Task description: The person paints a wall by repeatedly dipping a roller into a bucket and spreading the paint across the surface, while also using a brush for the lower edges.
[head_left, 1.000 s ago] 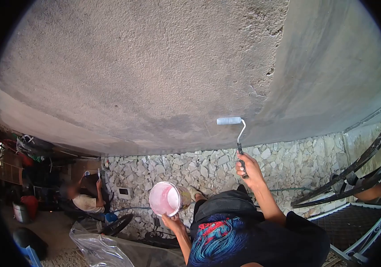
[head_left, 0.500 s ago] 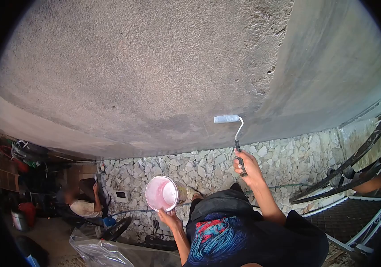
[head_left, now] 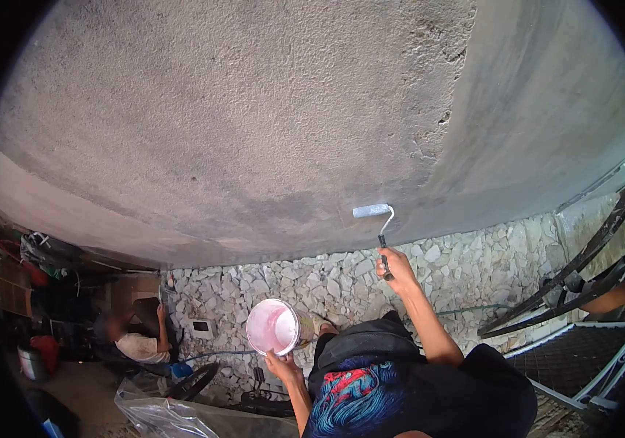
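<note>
My right hand (head_left: 395, 271) is closed round the black handle of a paint roller (head_left: 372, 211). The roller's pale sleeve lies against the lower part of a rough grey wall (head_left: 276, 109), where darker, damp-looking patches show. My left hand (head_left: 282, 366) grips the near rim of a bucket (head_left: 298, 332), which is tilted so that its pinkish-white inside faces me. What liquid the bucket holds, if any, I cannot make out.
Broken stones (head_left: 327, 281) cover the ground along the wall, with a thin hose across them. A person (head_left: 144, 336) sits at the left. Clear plastic sheeting (head_left: 181, 416) lies below. At the right stand black curved bars (head_left: 582, 255) and a white-framed mesh panel (head_left: 582, 358).
The paint roller has moved a little down the wall with my right hand. The bucket in my left hand has shifted slightly right and lower in view.
</note>
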{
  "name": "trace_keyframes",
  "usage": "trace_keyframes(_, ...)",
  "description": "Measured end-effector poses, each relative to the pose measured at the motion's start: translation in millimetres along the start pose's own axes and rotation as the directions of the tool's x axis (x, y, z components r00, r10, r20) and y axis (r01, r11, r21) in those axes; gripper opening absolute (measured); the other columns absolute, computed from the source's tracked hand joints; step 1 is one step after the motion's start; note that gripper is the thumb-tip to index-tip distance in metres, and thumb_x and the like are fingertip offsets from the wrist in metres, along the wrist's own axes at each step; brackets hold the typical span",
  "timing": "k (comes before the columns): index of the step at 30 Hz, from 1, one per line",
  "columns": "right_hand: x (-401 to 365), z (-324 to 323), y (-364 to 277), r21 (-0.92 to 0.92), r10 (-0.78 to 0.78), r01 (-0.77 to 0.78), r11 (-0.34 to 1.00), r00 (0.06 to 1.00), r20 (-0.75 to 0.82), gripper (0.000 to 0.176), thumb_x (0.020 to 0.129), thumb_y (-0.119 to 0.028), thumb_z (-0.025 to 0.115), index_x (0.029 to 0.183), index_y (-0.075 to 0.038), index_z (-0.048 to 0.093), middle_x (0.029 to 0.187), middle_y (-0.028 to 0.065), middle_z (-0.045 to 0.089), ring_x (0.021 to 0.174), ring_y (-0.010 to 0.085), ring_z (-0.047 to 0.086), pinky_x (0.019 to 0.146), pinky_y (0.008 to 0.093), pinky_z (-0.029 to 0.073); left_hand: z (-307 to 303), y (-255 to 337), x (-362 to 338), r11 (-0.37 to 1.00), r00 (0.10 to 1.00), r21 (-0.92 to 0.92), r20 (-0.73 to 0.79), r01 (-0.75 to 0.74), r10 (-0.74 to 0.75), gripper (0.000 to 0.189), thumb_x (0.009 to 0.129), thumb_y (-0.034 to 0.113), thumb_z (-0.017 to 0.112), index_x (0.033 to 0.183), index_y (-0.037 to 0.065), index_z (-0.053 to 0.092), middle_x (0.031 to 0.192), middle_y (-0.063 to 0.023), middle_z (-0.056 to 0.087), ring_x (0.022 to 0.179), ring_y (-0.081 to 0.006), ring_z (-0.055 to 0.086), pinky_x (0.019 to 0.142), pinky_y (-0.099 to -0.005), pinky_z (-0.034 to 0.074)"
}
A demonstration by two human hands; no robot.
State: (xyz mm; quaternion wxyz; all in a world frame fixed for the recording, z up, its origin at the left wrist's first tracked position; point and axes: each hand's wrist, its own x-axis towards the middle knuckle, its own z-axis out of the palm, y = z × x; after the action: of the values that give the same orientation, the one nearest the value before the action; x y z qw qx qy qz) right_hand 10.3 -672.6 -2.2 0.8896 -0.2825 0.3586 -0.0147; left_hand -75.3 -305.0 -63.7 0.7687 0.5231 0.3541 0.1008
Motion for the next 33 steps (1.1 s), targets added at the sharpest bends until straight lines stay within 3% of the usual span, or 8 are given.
trace_keyframes(4,-62,20,-26,-0.022,-0.029,0.031,0.999,0.997,0.07,0.005,0.091,-0.01,0.056,0.092,-0.006,0.053,0.065,-0.0001,0.046,0.051,0.0063,0.041,0.041,0.0207,0.033,-8,5,-5,0.999,0.999,-0.019,0.011,-0.037,0.038,0.035,0.097,0.03,0.045,0.121,0.005,0.041,0.123,-0.0138,0.049,0.111,-0.0264,0.052,0.088,-0.0434,0.048)
trace_keyframes(8,-36,0,-9,-0.15,-0.031,0.039,0.988,0.998,0.058,0.007,0.091,-0.013,0.057,0.094,-0.007,0.053,0.065,-0.0008,0.046,0.053,0.0056,0.043,0.042,0.0201,0.034,-15,-5,-7,0.998,0.998,-0.034,-0.026,-0.057,0.056,0.033,0.098,0.03,0.044,0.12,0.005,0.042,0.121,-0.0134,0.05,0.11,-0.0252,0.052,0.086,-0.043,0.047)
trace_keyframes(12,-25,-17,-11,-0.058,-0.03,0.033,0.998,0.998,0.06,0.007,0.091,-0.012,0.056,0.093,-0.006,0.054,0.065,-0.0004,0.047,0.052,0.0051,0.042,0.043,0.0198,0.034,-12,-8,-8,1.0,1.0,-0.012,-0.017,-0.004,0.004,0.031,0.097,0.03,0.046,0.116,0.006,0.044,0.119,-0.0131,0.051,0.11,-0.0252,0.051,0.087,-0.0439,0.046)
trace_keyframes(20,-118,5,-61,-0.074,-0.104,0.115,0.991,0.984,0.143,0.011,0.093,-0.017,0.055,0.102,-0.011,0.052,0.064,-0.0024,0.045,0.048,0.005,0.04,0.04,0.021,0.032,-16,-21,-10,0.999,1.0,-0.051,-0.026,-0.008,0.007,0.035,0.095,0.029,0.048,0.121,0.006,0.042,0.124,-0.0122,0.049,0.111,-0.0249,0.051,0.087,-0.0431,0.045)
trace_keyframes(25,-75,-6,-38,-0.041,-0.054,0.058,0.997,0.994,0.095,0.006,0.093,-0.014,0.055,0.095,-0.01,0.051,0.063,-0.0017,0.044,0.049,0.0063,0.04,0.041,0.0218,0.033,0,-20,-16,0.996,1.0,-0.088,0.009,-0.001,0.002,0.035,0.091,0.03,0.052,0.118,0.008,0.045,0.12,-0.0107,0.05,0.103,-0.0239,0.052,0.083,-0.0377,0.044)
trace_keyframes(28,-38,-14,-28,0.047,-0.009,0.006,0.999,0.998,0.065,0.009,0.092,-0.014,0.056,0.1,-0.011,0.053,0.063,-0.0022,0.045,0.048,0.0053,0.039,0.04,0.0205,0.03,5,-17,-17,0.998,0.999,-0.046,0.012,0.03,-0.03,0.036,0.091,0.029,0.052,0.119,0.008,0.044,0.122,-0.0109,0.049,0.106,-0.024,0.051,0.084,-0.0369,0.044)
trace_keyframes(33,-90,8,-43,-0.054,-0.099,0.105,0.993,0.989,0.105,0.01,0.092,-0.014,0.057,0.099,-0.008,0.052,0.063,0.0001,0.045,0.049,0.0064,0.042,0.041,0.0203,0.034,0,-10,-18,0.999,0.999,-0.04,0.045,-0.025,0.027,0.03,0.093,0.025,0.049,0.116,0.007,0.043,0.121,-0.013,0.051,0.11,-0.026,0.052,0.09,-0.0438,0.046)
